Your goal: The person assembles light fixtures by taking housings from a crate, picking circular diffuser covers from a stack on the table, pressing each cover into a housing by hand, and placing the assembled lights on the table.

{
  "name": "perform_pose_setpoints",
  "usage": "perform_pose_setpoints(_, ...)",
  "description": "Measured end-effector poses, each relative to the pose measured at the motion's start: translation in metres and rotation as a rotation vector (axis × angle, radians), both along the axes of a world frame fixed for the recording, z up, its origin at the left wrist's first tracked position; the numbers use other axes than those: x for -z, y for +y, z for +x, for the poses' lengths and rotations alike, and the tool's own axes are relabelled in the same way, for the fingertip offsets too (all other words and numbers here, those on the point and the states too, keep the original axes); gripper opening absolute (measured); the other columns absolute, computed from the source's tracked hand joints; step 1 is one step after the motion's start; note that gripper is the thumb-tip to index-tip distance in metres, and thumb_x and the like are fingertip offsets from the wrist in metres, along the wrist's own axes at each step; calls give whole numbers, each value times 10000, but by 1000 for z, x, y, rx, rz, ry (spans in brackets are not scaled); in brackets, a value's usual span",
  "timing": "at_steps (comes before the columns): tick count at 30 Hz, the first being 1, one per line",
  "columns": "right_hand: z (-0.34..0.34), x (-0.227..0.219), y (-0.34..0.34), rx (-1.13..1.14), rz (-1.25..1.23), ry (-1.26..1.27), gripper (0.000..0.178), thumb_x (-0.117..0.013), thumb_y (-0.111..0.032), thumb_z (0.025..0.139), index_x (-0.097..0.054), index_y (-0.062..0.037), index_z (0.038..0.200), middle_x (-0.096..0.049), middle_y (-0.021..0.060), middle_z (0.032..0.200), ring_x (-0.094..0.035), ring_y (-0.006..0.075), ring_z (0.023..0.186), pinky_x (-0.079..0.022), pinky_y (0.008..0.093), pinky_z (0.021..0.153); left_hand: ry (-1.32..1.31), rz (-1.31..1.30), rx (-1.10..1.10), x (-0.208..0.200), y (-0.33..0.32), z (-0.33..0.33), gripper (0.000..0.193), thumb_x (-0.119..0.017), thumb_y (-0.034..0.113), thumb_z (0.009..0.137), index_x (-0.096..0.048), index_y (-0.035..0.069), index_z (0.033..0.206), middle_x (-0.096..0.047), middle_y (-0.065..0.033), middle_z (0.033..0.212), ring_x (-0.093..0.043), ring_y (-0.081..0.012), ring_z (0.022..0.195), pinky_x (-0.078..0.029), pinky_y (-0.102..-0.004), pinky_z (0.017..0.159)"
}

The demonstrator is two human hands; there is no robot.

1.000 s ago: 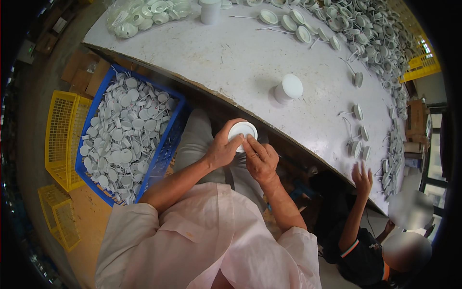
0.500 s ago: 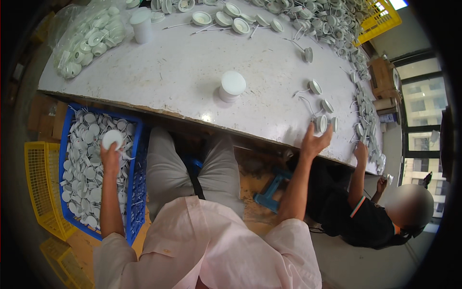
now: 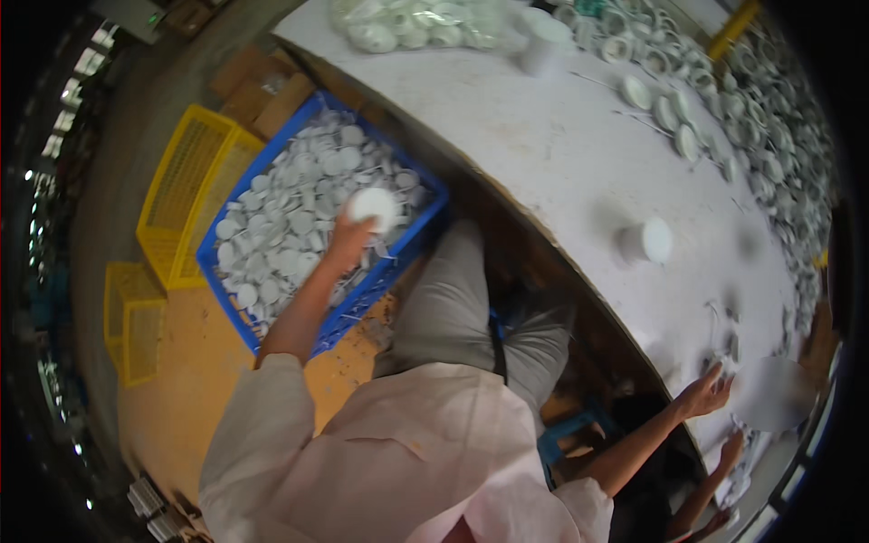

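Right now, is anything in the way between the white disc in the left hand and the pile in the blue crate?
Nothing visible is in the way. The left hand holds the white disc over the pile in the blue crate; I can't tell if they touch.
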State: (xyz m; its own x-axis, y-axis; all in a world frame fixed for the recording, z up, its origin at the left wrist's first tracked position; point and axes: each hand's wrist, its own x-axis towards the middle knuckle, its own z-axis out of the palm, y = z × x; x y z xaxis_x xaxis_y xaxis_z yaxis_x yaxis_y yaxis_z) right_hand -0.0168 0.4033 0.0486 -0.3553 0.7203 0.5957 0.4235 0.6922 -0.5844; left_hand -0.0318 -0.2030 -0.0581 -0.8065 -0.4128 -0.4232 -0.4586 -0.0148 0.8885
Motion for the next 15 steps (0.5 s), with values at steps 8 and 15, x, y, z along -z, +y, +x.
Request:
perform_pose_setpoints(8, -2, 28, -241, -1177, -882, -144, 288, -640, 8, 819, -604, -15, 1104, -610, 39, 894, -580, 91, 800, -479, 222, 684, 434, 6, 554, -81, 118, -6, 649, -672, 55, 723, -389, 52, 1307, -534, -114, 1158, -531, -197, 1075, -442, -323, 920)
perform_pose_setpoints(15, 24, 34, -257, -1294, -823, -306, 848, -811, -98, 641, -377, -29, 1367, -477, 148, 1219, -520, 220, 1056, -481, 324, 844, 365, 130, 841, -61, 181, 20, 903, -785, 45, 651, -262, 53, 1388, -517, -140, 1249, -515, -245, 1158, -417, -371, 976)
